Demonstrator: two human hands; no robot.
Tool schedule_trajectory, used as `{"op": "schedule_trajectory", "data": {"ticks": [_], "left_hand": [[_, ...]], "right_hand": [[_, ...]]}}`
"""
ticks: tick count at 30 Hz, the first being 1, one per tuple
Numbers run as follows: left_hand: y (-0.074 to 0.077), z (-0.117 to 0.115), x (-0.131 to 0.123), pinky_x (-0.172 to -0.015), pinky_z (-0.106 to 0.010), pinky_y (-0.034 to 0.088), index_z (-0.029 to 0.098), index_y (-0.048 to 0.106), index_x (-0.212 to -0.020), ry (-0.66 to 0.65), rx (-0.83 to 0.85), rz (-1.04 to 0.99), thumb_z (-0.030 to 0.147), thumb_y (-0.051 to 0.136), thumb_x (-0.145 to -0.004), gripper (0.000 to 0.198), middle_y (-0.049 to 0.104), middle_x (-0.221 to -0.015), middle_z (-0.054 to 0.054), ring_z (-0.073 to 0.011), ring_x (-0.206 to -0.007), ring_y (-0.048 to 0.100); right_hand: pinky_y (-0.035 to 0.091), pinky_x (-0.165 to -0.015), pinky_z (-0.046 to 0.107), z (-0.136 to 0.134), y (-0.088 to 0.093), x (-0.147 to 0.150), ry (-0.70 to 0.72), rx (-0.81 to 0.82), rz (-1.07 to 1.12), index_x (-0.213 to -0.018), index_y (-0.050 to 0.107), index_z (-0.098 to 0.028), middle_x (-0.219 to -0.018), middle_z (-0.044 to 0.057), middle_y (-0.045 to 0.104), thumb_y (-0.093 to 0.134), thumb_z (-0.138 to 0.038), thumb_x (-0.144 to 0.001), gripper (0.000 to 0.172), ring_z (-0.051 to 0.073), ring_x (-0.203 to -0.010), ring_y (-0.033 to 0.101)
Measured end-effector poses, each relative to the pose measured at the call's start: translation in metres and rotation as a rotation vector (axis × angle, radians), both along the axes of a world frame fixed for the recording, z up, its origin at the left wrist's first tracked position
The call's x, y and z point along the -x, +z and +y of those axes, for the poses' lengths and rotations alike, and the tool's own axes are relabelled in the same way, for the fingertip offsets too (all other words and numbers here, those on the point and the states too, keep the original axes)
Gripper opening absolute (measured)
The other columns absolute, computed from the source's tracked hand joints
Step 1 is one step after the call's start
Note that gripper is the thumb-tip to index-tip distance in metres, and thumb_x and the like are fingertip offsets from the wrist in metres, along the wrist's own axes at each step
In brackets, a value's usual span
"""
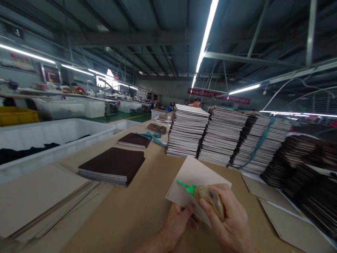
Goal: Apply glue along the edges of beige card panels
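- The step in hand looked to be laying something, probably glue, from a squeeze bottle (204, 196) onto a pale panel (196, 172); whether any had come out did not show.
- The pale panel was on the near side of the tall stack (187, 131) of white-edged pieces, above the table (147, 207) and a little apart from the stack's base.
- The right hand (231, 212) had its fingers wrapped around the squeeze bottle, with the green nozzle (188, 188) aimed over the panel's left part; I could not tell if the tip touched.
- The left hand (179, 219), farther from the tall stack than the bottle was, pinched the panel's near edge, thumb on top.
- The next move, as I judged it, called for a steady squeeze with the tip close to the surface, while the left hand kept the panel from turning.
- To the left of the tall stack and nearer lay a low pile of dark pieces (112, 163); 2 more white-edged stacks (222, 135) stood to its right.
- Behind the tall stack, 1 other person (196, 103) was partly in view.
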State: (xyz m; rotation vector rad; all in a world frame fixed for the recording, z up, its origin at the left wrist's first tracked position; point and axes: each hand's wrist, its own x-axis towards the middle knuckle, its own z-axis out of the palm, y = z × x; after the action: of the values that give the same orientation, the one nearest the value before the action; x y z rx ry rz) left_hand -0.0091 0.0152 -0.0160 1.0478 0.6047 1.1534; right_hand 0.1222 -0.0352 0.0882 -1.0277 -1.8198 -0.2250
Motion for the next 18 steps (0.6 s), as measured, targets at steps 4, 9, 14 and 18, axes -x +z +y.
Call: {"op": "schedule_trajectory", "data": {"ticks": [4, 9, 14, 18], "left_hand": [[0.0017, 0.0002, 0.0006, -0.049, -0.027, 0.048, 0.010, 0.062, -0.103, -0.010, 0.007, 0.012, 0.061, 0.071, -0.070, 0.061, 0.068, -0.077, -0.008, -0.0174, -0.057, 0.061], [0.0020, 0.0012, 0.0024, -0.052, -0.027, 0.049, 0.008, 0.061, -0.105, -0.008, 0.001, 0.039, 0.061, 0.069, -0.073, 0.063, 0.068, -0.076, -0.009, -0.0174, -0.059, 0.061], [0.0020, 0.0006, 0.0024, -0.052, -0.028, 0.046, 0.009, 0.063, -0.100, -0.016, 0.000, 0.038, 0.061, 0.069, -0.074, 0.058, 0.066, -0.072, -0.007, -0.0185, -0.059, 0.060], [0.0042, 0.0002, 0.0037, -0.056, -0.028, 0.046, 0.011, 0.063, -0.099, -0.021, -0.015, 0.012, 0.062, 0.069, -0.073, 0.057, 0.066, -0.073, -0.006, -0.0178, -0.063, 0.059]], "right_hand": [[0.048, -0.071, 0.027, -0.0001, 0.0010, 0.0012, -0.040, -0.057, 0.023, -0.107, 0.054, -0.022, -0.096, 0.005, 0.058, 0.056, -0.033, -0.093, 0.018, 0.019, -0.086, 0.058], [0.049, -0.067, 0.025, 0.0004, 0.0007, 0.0034, 0.042, 0.001, -0.042, -0.106, 0.053, -0.021, -0.093, 0.004, 0.057, 0.054, -0.029, -0.093, 0.015, 0.017, -0.081, 0.058], [0.048, -0.068, 0.025, -0.0012, 0.0005, 0.0067, -0.010, -0.013, -0.025, -0.105, 0.053, -0.021, -0.093, 0.004, 0.056, 0.054, -0.029, -0.093, 0.014, 0.017, -0.082, 0.058], [0.048, -0.067, 0.024, -0.0018, 0.0011, 0.0077, 0.058, 0.057, -0.070, -0.105, 0.052, -0.022, -0.093, 0.003, 0.056, 0.053, -0.029, -0.094, 0.013, 0.016, -0.081, 0.058]]}}
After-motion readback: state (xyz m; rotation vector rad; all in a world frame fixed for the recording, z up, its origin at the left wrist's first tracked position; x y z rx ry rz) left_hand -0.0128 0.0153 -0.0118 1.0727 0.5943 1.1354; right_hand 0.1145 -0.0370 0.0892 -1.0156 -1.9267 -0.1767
